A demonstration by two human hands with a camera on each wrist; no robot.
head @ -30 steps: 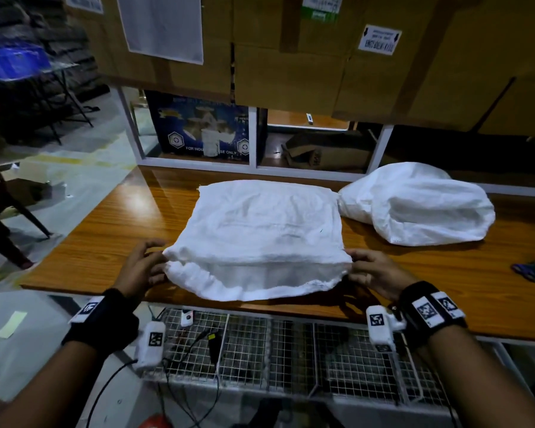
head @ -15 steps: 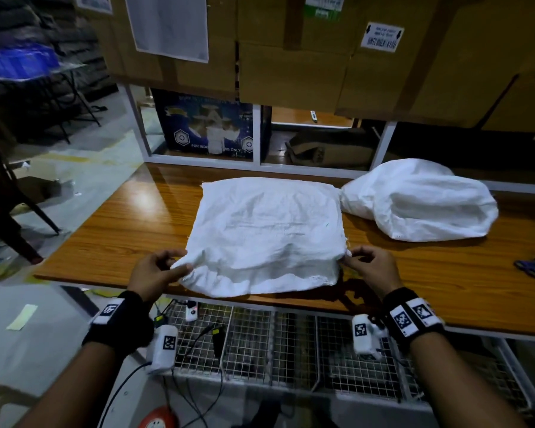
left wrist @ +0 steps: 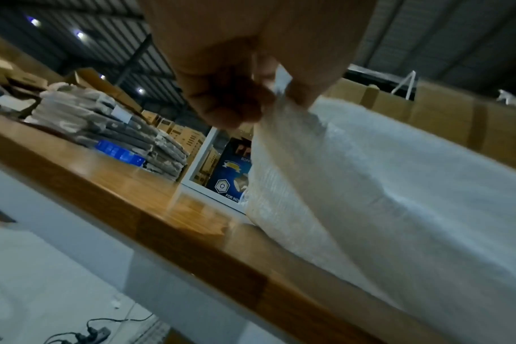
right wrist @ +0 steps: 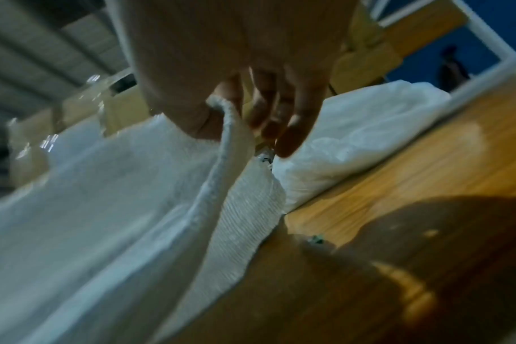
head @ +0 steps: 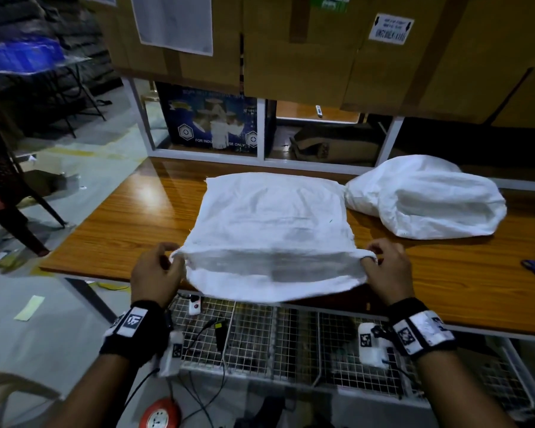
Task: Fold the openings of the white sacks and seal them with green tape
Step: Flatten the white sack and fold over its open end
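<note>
A flat white woven sack (head: 272, 223) lies on the wooden table (head: 112, 230), its open end toward me and hanging over the front edge. My left hand (head: 159, 270) pinches the sack's near left corner (left wrist: 280, 93) between thumb and fingers. My right hand (head: 383, 267) pinches the near right corner (right wrist: 224, 109) and lifts the upper layer. A second, bulging white sack (head: 426, 199) lies at the back right, touching the first. No green tape is in view.
Cardboard boxes (head: 306, 44) hang low over the table's far side above a white shelf frame (head: 260, 131) holding a blue box (head: 210, 118). A wire-mesh rack (head: 284, 335) with cables sits under the table front. A dark chair (head: 10, 193) stands at left.
Both hands have lifted the sack's near corners off the table and pulled the open end taut toward me. The view has tilted slightly.
</note>
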